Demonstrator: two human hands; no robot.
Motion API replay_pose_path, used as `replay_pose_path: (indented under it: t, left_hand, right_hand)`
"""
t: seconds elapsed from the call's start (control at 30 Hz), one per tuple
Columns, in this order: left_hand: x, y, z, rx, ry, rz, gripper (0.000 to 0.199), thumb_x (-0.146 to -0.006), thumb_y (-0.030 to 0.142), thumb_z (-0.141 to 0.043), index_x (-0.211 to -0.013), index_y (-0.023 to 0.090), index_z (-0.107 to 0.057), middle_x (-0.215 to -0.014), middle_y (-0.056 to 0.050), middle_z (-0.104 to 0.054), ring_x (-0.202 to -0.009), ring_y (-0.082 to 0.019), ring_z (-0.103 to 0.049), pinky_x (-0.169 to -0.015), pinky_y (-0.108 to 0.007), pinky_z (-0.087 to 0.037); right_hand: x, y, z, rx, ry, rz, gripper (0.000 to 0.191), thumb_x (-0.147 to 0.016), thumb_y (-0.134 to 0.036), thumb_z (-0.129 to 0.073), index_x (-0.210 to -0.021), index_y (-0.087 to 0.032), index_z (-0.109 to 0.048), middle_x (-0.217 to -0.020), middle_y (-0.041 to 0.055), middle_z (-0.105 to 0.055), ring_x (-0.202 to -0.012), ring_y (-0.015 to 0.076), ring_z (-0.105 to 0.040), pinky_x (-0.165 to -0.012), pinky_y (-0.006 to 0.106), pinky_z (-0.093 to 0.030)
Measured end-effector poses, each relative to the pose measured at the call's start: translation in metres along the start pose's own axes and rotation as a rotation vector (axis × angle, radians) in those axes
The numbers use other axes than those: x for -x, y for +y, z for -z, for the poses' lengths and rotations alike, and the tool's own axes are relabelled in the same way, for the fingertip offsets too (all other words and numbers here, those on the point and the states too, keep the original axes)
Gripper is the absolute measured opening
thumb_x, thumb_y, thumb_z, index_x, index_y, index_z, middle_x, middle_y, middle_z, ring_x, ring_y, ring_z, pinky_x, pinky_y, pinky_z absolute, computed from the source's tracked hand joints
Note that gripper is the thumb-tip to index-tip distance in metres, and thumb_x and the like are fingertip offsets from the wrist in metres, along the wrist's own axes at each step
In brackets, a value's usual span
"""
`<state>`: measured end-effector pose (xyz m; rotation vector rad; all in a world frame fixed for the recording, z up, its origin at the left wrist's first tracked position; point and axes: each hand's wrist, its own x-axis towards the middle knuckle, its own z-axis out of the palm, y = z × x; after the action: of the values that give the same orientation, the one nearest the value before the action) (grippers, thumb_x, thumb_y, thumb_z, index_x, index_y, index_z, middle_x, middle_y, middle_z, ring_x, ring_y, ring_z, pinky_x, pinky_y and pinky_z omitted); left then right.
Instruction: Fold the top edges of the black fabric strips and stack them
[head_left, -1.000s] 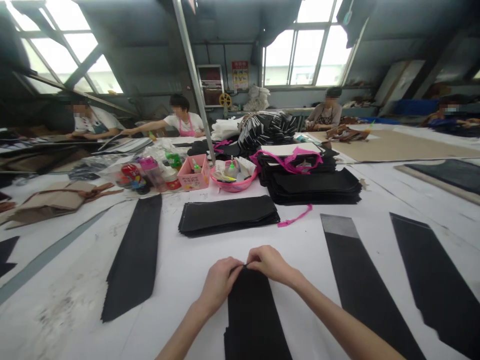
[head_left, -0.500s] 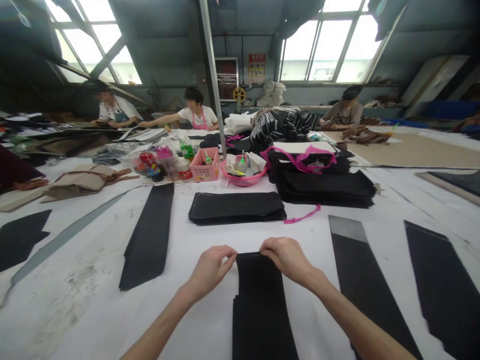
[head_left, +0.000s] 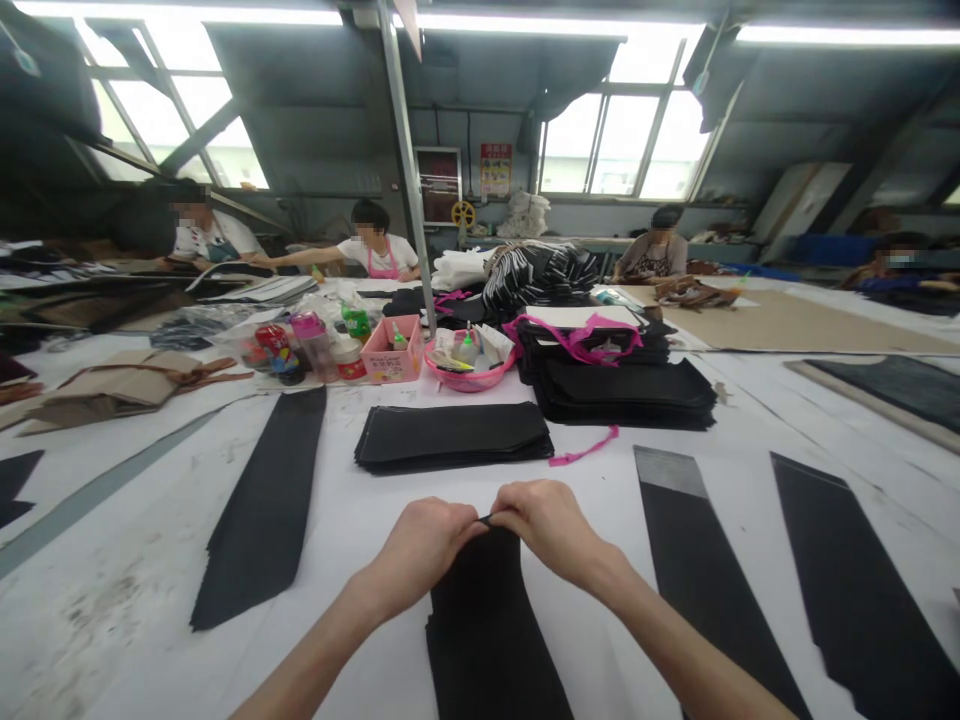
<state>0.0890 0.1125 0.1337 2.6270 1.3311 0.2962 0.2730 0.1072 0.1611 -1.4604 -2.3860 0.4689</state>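
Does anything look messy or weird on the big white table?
A pink strip lies loose, while similar pink material drapes over a stack farther back. Dark smudges also dirty the white table, left of the held black material.

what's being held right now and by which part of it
The black piece in front of the person, by its far end: the left hand and right hand pinch that edge with fingertips close together.
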Motion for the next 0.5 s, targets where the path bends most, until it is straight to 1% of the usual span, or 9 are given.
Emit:
replay_pose_path:
  t: [0.13,0.23,0.3,0.33,0.4,0.47,0.5]
  left_hand:
    - [0.005,0.002,0.004,-0.011,0.011,-0.050,0.037,-0.094,0.040,-0.041,-0.070,0.020,-0.060,-0.064,-0.003,-0.063,-0.064,-0.018,-0.058,-0.062,-0.027,-0.036]
    - [0.010,0.000,0.019,0.077,0.031,-0.033,0.037,-0.095,0.041,-0.039,-0.073,0.020,-0.060,-0.065,0.000,-0.061,-0.063,-0.015,-0.056,-0.061,-0.025,-0.035]
    - [0.012,-0.001,0.033,0.176,0.053,0.005,0.038,-0.095,0.042,-0.037,-0.073,0.020,-0.058,-0.062,0.002,-0.056,-0.058,-0.012,-0.051,-0.057,-0.023,-0.034]
    - [0.012,0.000,0.040,0.218,0.065,0.020,0.039,-0.095,0.043,-0.036,-0.073,0.020,-0.058,-0.061,0.003,-0.054,-0.056,-0.011,-0.048,-0.056,-0.022,-0.033]
    - [0.010,0.004,0.053,0.272,0.089,0.030,0.037,-0.095,0.043,-0.037,-0.076,0.019,-0.059,-0.063,0.003,-0.055,-0.057,-0.010,-0.049,-0.056,-0.021,-0.034]
    - [0.007,0.010,0.064,0.315,0.108,0.014,0.032,-0.094,0.039,-0.039,-0.086,0.019,-0.062,-0.071,0.003,-0.060,-0.064,-0.011,-0.053,-0.059,-0.019,-0.037]
    - [0.006,0.012,0.069,0.333,0.116,0.006,0.029,-0.094,0.038,-0.040,-0.092,0.020,-0.063,-0.077,0.002,-0.063,-0.067,-0.011,-0.056,-0.061,-0.019,-0.039]
  right_hand:
    - [0.014,0.023,0.004,-0.157,0.036,-0.007,0.014,-0.085,-0.024,-0.057,-0.082,-0.025,-0.071,-0.076,-0.0021,-0.071,-0.070,0.0137,-0.062,-0.064,0.023,-0.038]
    - [0.023,0.047,0.005,-0.295,0.128,-0.137,0.013,-0.084,-0.025,-0.057,-0.077,-0.022,-0.069,-0.074,-0.0001,-0.069,-0.071,0.0152,-0.061,-0.067,0.025,-0.041]
    - [0.027,0.058,0.006,-0.441,0.143,-0.214,0.015,-0.085,-0.026,-0.056,-0.077,-0.018,-0.066,-0.074,0.0019,-0.068,-0.072,0.0162,-0.063,-0.068,0.026,-0.045]
    - [0.029,0.061,0.005,-0.553,0.127,-0.227,0.015,-0.085,-0.029,-0.055,-0.081,-0.017,-0.064,-0.076,0.0028,-0.068,-0.074,0.0165,-0.064,-0.070,0.027,-0.047]
    - [0.032,0.059,0.001,-0.807,0.073,-0.193,0.019,-0.085,-0.033,-0.057,-0.092,-0.017,-0.062,-0.085,0.0041,-0.068,-0.081,0.0169,-0.065,-0.074,0.029,-0.049]
    - [0.035,0.051,-0.005,-1.013,0.014,-0.123,0.026,-0.082,-0.035,-0.062,-0.101,-0.017,-0.061,-0.094,0.0044,-0.067,-0.087,0.0173,-0.064,-0.079,0.031,-0.049]
    - [0.036,0.046,-0.010,-1.058,-0.028,-0.083,0.027,-0.081,-0.034,-0.064,-0.102,-0.017,-0.061,-0.096,0.0038,-0.066,-0.090,0.0176,-0.063,-0.081,0.031,-0.049]
